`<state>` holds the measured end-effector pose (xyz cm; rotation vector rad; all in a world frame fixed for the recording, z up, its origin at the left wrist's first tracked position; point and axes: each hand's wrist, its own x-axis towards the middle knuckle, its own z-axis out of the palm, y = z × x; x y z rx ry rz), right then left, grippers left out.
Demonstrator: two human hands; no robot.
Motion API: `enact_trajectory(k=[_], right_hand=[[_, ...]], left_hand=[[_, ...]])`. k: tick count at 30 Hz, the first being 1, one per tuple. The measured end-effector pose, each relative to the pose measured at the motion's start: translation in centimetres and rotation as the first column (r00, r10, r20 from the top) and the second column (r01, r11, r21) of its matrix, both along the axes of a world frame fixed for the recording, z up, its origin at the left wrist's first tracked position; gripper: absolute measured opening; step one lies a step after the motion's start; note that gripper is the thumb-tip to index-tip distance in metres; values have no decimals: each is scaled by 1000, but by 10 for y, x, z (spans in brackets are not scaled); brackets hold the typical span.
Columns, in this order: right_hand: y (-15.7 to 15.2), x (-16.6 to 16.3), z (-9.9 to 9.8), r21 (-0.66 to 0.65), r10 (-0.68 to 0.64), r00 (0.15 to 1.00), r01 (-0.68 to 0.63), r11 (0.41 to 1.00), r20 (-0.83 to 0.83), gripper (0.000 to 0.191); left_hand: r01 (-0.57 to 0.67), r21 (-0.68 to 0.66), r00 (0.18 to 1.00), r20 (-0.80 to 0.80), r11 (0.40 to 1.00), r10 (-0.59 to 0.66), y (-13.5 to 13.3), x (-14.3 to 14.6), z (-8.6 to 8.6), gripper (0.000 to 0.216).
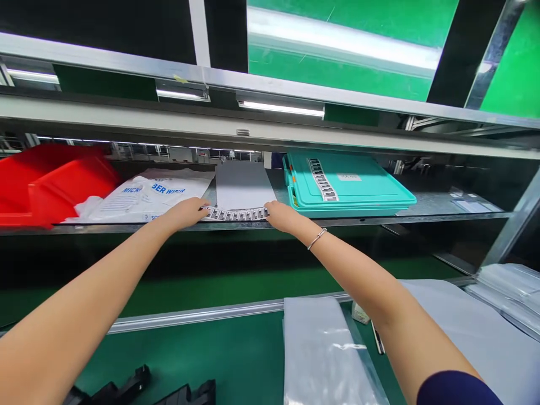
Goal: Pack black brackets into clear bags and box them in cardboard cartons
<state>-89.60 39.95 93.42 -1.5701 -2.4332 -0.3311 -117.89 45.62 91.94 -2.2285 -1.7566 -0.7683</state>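
A strip (237, 215) with a row of dark rectangular marks on white sags slightly between my two hands at the shelf's front edge. My left hand (188, 212) pinches its left end, and my right hand (283, 216) grips the right end. Just behind the strip lies a stack of flat grey-white sheets (244, 183) on the shelf. A similar marked strip (323, 181) rests on the lid of the teal plastic case (367, 183), to the right of my right hand. The white wiper bag (147, 194) with blue print is close to my left hand.
Red bins (63, 185) stand at the shelf's left end. Below, the green bench (236, 343) carries black parts (185, 395), a clear plastic bag with white content (324, 349), a pen (377, 338), a large white sheet (472, 332) and clear trays (512, 287). Metal rails cross overhead.
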Motion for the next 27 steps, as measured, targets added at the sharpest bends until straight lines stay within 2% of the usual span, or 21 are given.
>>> enact_trajectory(k=[7, 12, 16, 19, 21, 25, 27], right_hand=[[9, -4, -7, -3, 17, 1000, -17, 1000, 3, 31], [4, -5, 2, 28, 70, 995, -69, 997, -67, 40], [-8, -12, 17, 58, 185, 967, -177, 983, -175, 43], [-16, -30, 24, 76, 351, 896, -344, 936, -273, 42], [-20, -45, 25, 87, 407, 861, -400, 912, -305, 37], [-22, -65, 27, 137, 411, 854, -387, 912, -319, 16], [-24, -65, 30, 139, 382, 856, -356, 924, -348, 16]], left_hand=[[-13, 98, 993, 118, 995, 1, -9, -2, 8, 39], [6, 98, 989, 147, 995, -20, -24, -3, 16, 38], [174, 44, 970, 166, 984, -179, -42, -1, 31, 43], [313, 20, 934, 176, 950, -311, -58, 10, 42, 51], [362, 4, 918, 172, 932, -357, -68, 20, 48, 53], [410, -18, 904, 141, 912, -404, -87, 32, 57, 51], [444, -25, 889, 138, 895, -437, -92, 31, 60, 42]])
